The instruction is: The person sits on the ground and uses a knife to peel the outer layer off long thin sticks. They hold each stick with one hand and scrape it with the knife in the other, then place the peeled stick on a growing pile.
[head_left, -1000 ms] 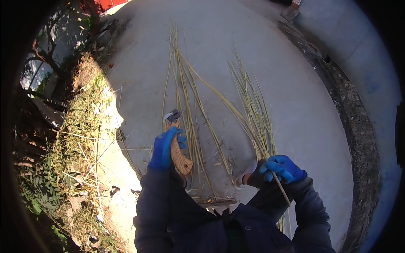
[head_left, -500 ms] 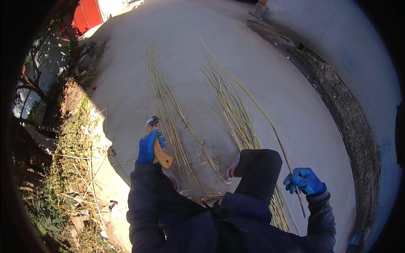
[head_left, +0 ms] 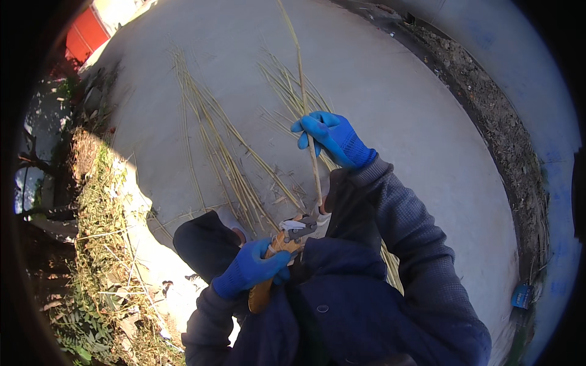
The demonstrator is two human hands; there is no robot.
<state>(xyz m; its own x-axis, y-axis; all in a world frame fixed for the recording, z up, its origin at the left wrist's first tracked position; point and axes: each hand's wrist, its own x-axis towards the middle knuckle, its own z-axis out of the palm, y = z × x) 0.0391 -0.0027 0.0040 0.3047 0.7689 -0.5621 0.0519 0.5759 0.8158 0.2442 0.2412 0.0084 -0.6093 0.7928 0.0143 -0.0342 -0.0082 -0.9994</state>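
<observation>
My left hand [head_left: 253, 268], in a blue knit glove, is wrapped tight around the orange wooden handles of a pair of metal-jawed pruning shears [head_left: 282, 253], fingers curled shut over them, shears held close to my chest above the dark navy jacket [head_left: 342, 305]. The grey blades sit at the lower end of a long thin pale-yellow dry reed stalk [head_left: 310, 143]; I can't tell if the blades are biting it or just touching. My right hand [head_left: 329, 137], also blue-gloved, is raised higher and pinches that stalk partway up, thumb and fingers closed round it, index finger sticking out a bit. The stalk runs nearly upright from the shears, through the right hand, and on toward the top of the frame. Behind, more cut yellow reed stalks [head_left: 210, 140] lie spread in loose bundles on the grey concrete ground [head_left: 415, 110]. Weedy grass and dry litter [head_left: 101, 244] along the left edge, a red wall [head_left: 85, 36] top left, a strip of dark soil [head_left: 494, 122] on the right, small blue packet [head_left: 522, 296] low right.
</observation>
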